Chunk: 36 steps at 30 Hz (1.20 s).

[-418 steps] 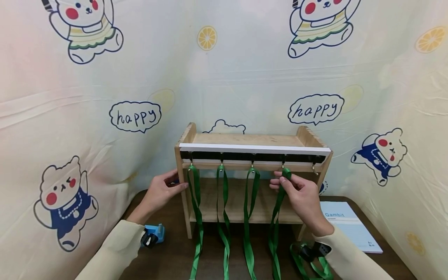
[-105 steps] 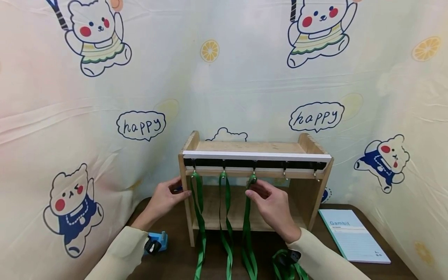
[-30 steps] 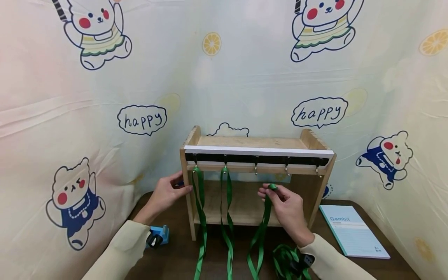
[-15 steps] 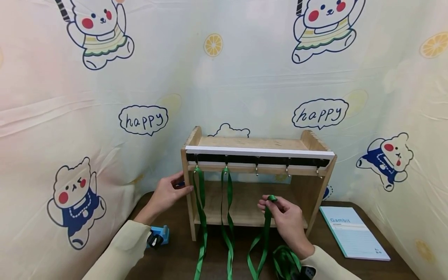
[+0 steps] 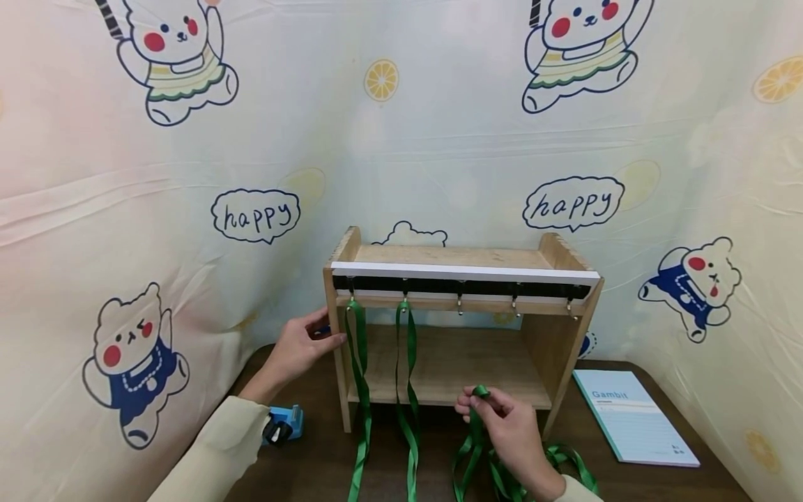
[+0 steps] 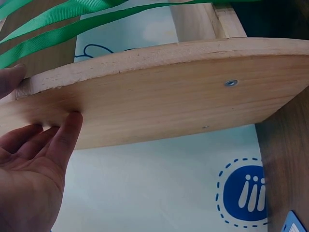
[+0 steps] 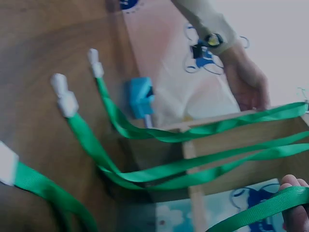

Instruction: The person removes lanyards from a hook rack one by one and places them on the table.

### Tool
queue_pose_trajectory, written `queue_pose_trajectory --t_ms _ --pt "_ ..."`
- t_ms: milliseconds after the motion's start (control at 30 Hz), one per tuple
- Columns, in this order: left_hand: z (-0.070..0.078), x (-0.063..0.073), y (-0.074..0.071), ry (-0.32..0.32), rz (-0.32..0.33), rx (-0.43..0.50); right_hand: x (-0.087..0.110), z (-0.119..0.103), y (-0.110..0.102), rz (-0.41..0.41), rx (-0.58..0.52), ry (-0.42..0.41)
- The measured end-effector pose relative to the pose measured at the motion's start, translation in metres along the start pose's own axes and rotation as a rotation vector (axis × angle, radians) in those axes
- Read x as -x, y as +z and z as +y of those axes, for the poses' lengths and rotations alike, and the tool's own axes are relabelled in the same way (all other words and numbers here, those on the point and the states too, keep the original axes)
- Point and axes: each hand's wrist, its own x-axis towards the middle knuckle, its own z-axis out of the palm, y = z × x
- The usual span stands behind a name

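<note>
Gripping pale boxy wooden shelf [image 5: 448, 362] in left hand [image 5: 300, 351], nine o'clock, likely steadying; pinching green ribbon lanyard [image 5: 475, 425] in right hand [image 5: 513, 429], five o'clock.

A curtained-off nook, room type unclear: cartoon-printed cloth [image 5: 439, 146] behind the wooden shelf [image 5: 452, 357], table [image 5: 301, 474] beneath it, notebook [image 5: 636, 418] to its right.

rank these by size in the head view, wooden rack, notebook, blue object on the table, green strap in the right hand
Largest to smallest:
1. Wooden rack
2. Notebook
3. Blue object and green strap in the right hand: unsure; both are partly hidden, so unranked.
</note>
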Motion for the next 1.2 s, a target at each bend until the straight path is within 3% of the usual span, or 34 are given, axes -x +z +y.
queue_pose_trajectory --t_ms 167,400,700,1200 --pt "-0.001 0.0 0.0 0.012 0.003 -0.001 0.009 0.014 0.0 -0.056 0.004 0.102" --pt "0.0 0.001 0.001 0.006 0.01 -0.002 0.018 0.029 0.0 -0.156 -0.025 0.156" --pt "0.001 0.001 0.0 -0.011 0.005 -0.009 0.032 0.046 0.002 -0.203 -0.077 0.277" --pt "0.0 0.0 0.0 0.0 0.011 -0.004 0.043 0.06 0.005 -0.263 -0.059 0.313"
